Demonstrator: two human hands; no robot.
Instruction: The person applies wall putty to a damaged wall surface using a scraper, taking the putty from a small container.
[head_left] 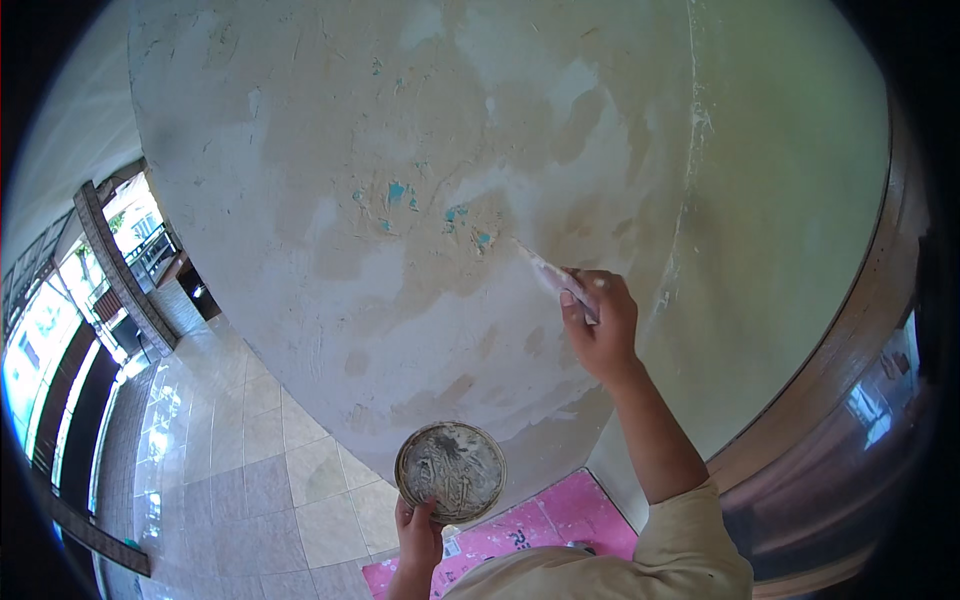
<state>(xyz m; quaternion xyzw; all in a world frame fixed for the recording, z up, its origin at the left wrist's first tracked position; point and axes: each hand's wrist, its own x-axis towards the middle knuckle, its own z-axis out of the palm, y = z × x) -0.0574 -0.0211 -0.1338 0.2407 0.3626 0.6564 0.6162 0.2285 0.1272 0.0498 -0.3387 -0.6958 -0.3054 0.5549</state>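
My right hand (606, 325) grips a putty knife (545, 272), its pale, smeared blade slanting up and left to the wall (290, 140). The blade's tip is at or close to the surface; I cannot tell whether it touches. Just left of the tip, flaked spots of turquoise paint (396, 192) show through the rough, patchy beige and white coat. Low in front of me, my left hand (420, 537) holds a round, shallow metal lid (440, 462) by its near rim. Grey, streaked residue covers the inside of the lid.
A wall corner (690, 170) runs down on the right, with a greenish wall (790, 220) beyond it. Wooden trim (850, 330) edges that wall. A pink sheet (560, 512) lies below me at the wall's foot. Glossy tiles (250, 480) stretch left towards a bright opening.
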